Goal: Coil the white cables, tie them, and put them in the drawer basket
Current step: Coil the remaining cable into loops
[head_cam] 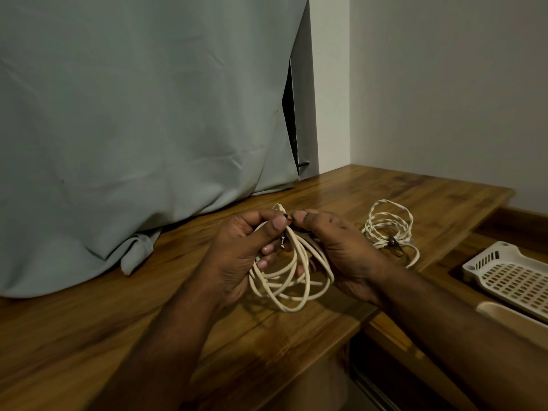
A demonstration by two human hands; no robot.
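Both my hands grip one cable coil above the table.

My left hand [237, 250] and right hand [335, 247] curl round the coil [292, 280], thumbs pinching a dark tie [287, 217] on top. A second, tied coil [388, 229] lies near the table's [133, 327] right edge, with the basket [513, 274] beyond that edge.

I see bare wooden table [124, 336] at my left. A grey curtain [133, 129] blocks the back. At my right, a tied cable bundle [388, 229] lies before the white basket [510, 277].

Basket [510, 277] right of tied cable [388, 229]
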